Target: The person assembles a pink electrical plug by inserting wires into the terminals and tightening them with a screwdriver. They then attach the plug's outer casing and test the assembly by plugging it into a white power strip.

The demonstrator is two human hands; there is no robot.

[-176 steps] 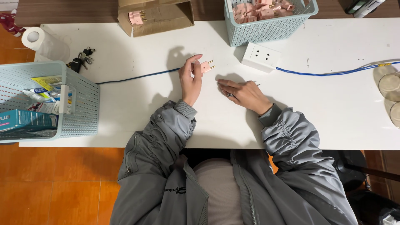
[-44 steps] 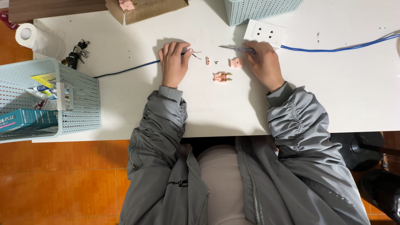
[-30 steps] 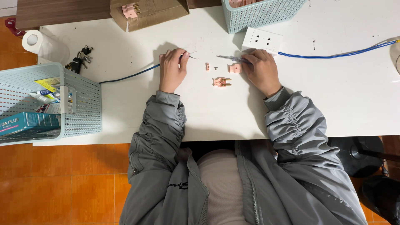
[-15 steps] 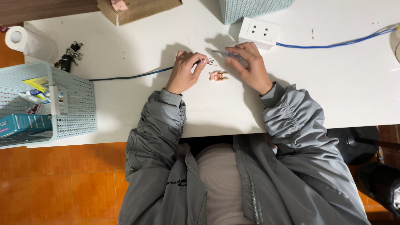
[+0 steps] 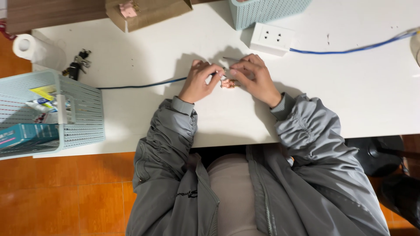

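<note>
Both hands are brought together at the middle of the white table. The left hand is curled, its fingertips pinched on the end of a blue cable that runs away to the left across the table. The right hand is half closed, its fingers bent down over a small pink part that lies on the table between the two hands; a thin metal tool juts out past its knuckles. Whether the pink part is gripped or only touched cannot be told.

Just beyond the hands a white power strip is seen, with a second blue cord led off to the right. At the left edge a pale blue perforated basket is set, in which a teal box and small packets are held. A second pale blue basket is cut off by the top edge, its contents hidden. A brown cardboard box with a pink piece in it stands at the top left, with a paper roll and a bunch of keys near by.
</note>
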